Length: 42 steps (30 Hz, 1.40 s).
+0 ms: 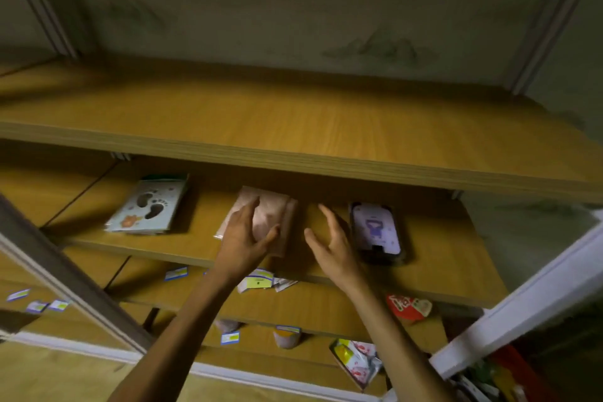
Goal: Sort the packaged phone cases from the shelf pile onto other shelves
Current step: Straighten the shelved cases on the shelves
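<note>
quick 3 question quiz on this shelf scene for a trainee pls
1. True or false: the left hand rests on the pink pack.
2. Which pack lies nearest the right hand? A) footprint pack B) purple pack C) red pack
3. Fill in: the right hand holds ____.

Key
1. True. Its fingers lie spread over the pack on the middle shelf.
2. B. It lies just right of that hand, on the same shelf.
3. Nothing. The hand is open above bare shelf between the pink and purple packs.
</note>
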Each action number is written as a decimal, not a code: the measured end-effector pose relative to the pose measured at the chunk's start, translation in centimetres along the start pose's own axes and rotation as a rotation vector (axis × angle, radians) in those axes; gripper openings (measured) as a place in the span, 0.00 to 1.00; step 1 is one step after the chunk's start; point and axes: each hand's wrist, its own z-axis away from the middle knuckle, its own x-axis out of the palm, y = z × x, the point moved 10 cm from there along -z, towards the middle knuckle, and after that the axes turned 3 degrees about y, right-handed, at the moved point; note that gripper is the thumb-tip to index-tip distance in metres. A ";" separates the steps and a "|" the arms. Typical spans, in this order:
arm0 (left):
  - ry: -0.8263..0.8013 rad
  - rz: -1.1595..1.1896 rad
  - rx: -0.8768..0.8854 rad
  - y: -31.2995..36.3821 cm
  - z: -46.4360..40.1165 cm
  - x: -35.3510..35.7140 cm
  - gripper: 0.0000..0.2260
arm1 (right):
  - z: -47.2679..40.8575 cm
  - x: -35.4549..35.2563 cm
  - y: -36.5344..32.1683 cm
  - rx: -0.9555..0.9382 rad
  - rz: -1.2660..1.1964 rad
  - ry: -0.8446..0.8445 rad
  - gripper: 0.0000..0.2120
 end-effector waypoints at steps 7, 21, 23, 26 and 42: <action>-0.098 -0.052 -0.030 -6.5 -1.4 -3.6 0.43 | -0.4 7.8 0.1 0.221 0.063 -0.091 0.35; -0.381 0.004 -0.007 -8.1 -1.4 0.1 0.41 | 0.3 10.5 -0.3 0.425 0.062 0.004 0.41; -0.376 0.021 -0.007 -7.2 -1.0 0.9 0.39 | 0.0 10.6 0.1 0.444 -0.056 0.044 0.43; -0.327 0.083 -0.031 -6.6 -1.0 1.0 0.36 | -1.1 11.5 4.3 0.474 -0.245 0.089 0.51; -0.233 0.520 -0.281 -8.2 -0.2 1.7 0.41 | 0.5 9.3 0.7 0.386 -0.432 0.106 0.41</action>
